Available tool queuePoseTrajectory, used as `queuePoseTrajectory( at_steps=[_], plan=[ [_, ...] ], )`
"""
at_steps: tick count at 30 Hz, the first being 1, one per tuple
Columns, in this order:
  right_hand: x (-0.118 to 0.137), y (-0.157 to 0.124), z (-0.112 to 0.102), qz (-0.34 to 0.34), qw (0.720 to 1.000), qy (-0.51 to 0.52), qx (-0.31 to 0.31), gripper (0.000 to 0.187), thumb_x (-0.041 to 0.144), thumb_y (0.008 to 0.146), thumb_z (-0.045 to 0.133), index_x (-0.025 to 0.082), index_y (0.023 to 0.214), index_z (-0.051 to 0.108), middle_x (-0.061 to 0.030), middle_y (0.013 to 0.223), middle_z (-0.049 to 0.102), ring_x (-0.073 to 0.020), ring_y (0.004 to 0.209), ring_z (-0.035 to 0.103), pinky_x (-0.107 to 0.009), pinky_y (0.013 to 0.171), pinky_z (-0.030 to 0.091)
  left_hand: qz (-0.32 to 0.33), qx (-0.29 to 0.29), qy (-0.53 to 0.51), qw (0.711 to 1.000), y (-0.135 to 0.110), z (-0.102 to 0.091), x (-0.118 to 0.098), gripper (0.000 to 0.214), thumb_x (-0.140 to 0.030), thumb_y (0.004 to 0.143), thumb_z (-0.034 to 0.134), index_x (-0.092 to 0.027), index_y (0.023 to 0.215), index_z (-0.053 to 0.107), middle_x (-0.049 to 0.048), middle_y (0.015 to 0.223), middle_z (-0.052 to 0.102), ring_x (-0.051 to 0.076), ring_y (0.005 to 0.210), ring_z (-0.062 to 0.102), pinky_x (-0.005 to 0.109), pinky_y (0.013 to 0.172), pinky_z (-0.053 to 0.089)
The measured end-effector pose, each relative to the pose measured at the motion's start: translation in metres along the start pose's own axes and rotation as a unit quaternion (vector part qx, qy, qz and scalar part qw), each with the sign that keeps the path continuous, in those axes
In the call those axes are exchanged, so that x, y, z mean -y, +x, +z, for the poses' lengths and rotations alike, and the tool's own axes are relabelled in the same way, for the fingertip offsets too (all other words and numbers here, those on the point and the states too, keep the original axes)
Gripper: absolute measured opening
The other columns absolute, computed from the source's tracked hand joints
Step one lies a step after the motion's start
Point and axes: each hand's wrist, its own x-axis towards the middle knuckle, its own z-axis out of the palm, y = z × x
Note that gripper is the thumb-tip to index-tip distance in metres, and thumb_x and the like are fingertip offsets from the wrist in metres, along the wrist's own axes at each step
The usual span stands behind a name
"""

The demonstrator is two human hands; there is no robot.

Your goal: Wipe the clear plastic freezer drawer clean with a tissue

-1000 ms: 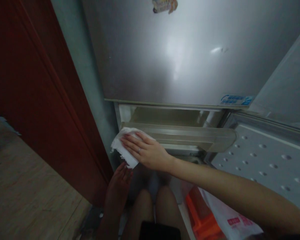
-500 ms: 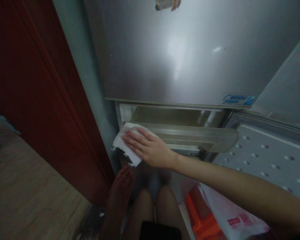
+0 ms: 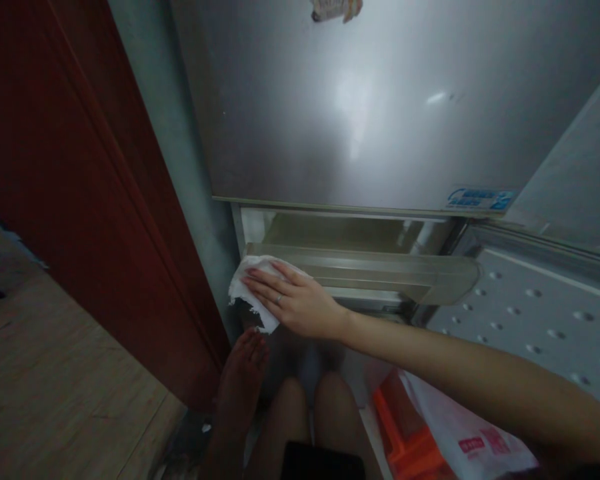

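Since the picture of one second ago, almost nothing has shifted: the right hand (image 3: pixel 295 300) sits on nearly the same corner of the drawer, moved only a little, and the left hand (image 3: pixel 243 367) has sunk slightly lower under it.

At this moment the right hand lies flat, fingers stretched and close together, and presses a white cloth (image 3: pixel 253 293) on the left front end of the translucent freezer drawer (image 3: pixel 380 270). The cloth is crumpled, with part of it hanging over the left edge of the drawer, just beside the grey side wall of the fridge (image 3: pixel 170 147). The hand does not clench the cloth; it holds it down with palm and fingers.

The left hand is below the drawer, near the knees (image 3: pixel 305 413) of the person, with fingers relaxed, pointing upward, holding nothing and not touching the drawer.

Above the drawer stands the closed upper door (image 3: pixel 355 107). To the right of the drawer the lower door (image 3: pixel 530 313) is swung open, and under it lies a white plastic bag (image 3: pixel 460 433) with something orange.

As a judgement, the wiping seems to be at the left end of the drawer front only. The long part of the front toward the right has no cloth on it, so much of it may remain. Whether it is already clean cannot be told, because the light is weak.
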Motion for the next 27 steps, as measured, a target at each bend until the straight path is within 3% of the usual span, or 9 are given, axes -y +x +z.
queuePoseTrajectory(
  at_steps=[3, 7, 12, 15, 19, 24, 27],
  plan=[
    [0.005, -0.007, 0.006, -0.018, 1.000, 0.001, 0.013, 0.041, 0.015, 0.097, 0.033, 0.002, 0.129, 0.055, -0.0096, 0.143, 0.052, -0.0212, 0.136, 0.042, -0.040, 0.116, 0.037, 0.020, -0.030, 0.012, 0.999, 0.003, 0.005, -0.013, 0.024, -0.022, 0.076, 0.061, -0.024, 0.098, 0.067, 0.0059, 0.103, 0.068, 0.016, 0.098, 0.066, 0.030, 0.090, 0.052],
    [0.003, -0.009, 0.003, -0.029, 0.999, 0.003, 0.016, 0.040, 0.016, 0.096, 0.035, 0.002, 0.125, 0.059, -0.0093, 0.141, 0.054, -0.0226, 0.137, 0.042, -0.041, 0.117, 0.035, 0.098, -0.045, 0.022, 0.994, 0.003, 0.014, -0.032, 0.024, -0.027, 0.076, 0.062, -0.025, 0.100, 0.067, 0.0041, 0.110, 0.067, 0.013, 0.103, 0.063, 0.024, 0.092, 0.049],
    [-0.002, -0.001, -0.008, 0.024, 1.000, -0.007, -0.004, 0.042, 0.017, 0.097, 0.033, 0.002, 0.132, 0.052, -0.0112, 0.145, 0.049, -0.0262, 0.138, 0.039, -0.048, 0.117, 0.034, 0.146, -0.042, 0.046, 0.987, 0.002, 0.027, -0.047, 0.022, -0.030, 0.079, 0.059, -0.025, 0.099, 0.066, 0.0043, 0.107, 0.066, 0.015, 0.102, 0.062, 0.028, 0.093, 0.048],
    [0.002, -0.001, -0.003, 0.040, 0.999, 0.002, -0.008, 0.043, 0.018, 0.098, 0.035, 0.002, 0.134, 0.049, -0.0126, 0.147, 0.046, -0.0264, 0.139, 0.038, -0.049, 0.116, 0.034, 0.166, -0.041, 0.039, 0.985, -0.003, 0.040, -0.057, 0.022, -0.027, 0.076, 0.063, -0.024, 0.098, 0.066, 0.0035, 0.102, 0.065, 0.014, 0.097, 0.062, 0.027, 0.091, 0.048],
    [0.009, -0.010, 0.010, 0.007, 1.000, 0.017, -0.011, 0.041, 0.016, 0.097, 0.035, 0.000, 0.131, 0.052, -0.0124, 0.144, 0.049, -0.0231, 0.137, 0.041, -0.044, 0.115, 0.037, 0.228, -0.049, 0.046, 0.971, -0.011, 0.065, -0.076, 0.019, -0.024, 0.076, 0.065, -0.022, 0.094, 0.066, 0.0023, 0.095, 0.065, 0.013, 0.093, 0.061, 0.027, 0.091, 0.047],
    [0.005, -0.032, 0.017, -0.015, 1.000, 0.011, -0.021, 0.039, 0.015, 0.098, 0.034, 0.004, 0.128, 0.056, -0.0068, 0.140, 0.055, -0.0193, 0.133, 0.046, -0.037, 0.113, 0.039, 0.359, -0.009, 0.084, 0.929, -0.015, 0.101, -0.101, 0.012, -0.017, 0.078, 0.064, -0.020, 0.089, 0.066, -0.0001, 0.090, 0.062, 0.011, 0.088, 0.060, 0.026, 0.091, 0.045],
    [-0.004, -0.050, 0.015, -0.029, 0.999, 0.009, -0.013, 0.039, 0.017, 0.098, 0.035, 0.009, 0.131, 0.054, -0.0036, 0.140, 0.055, -0.0170, 0.130, 0.049, -0.035, 0.111, 0.040, 0.469, 0.010, 0.211, 0.858, -0.017, 0.123, -0.110, 0.013, -0.019, 0.083, 0.060, -0.021, 0.095, 0.066, 0.0014, 0.097, 0.064, 0.014, 0.095, 0.061, 0.029, 0.094, 0.044]
  ],
)
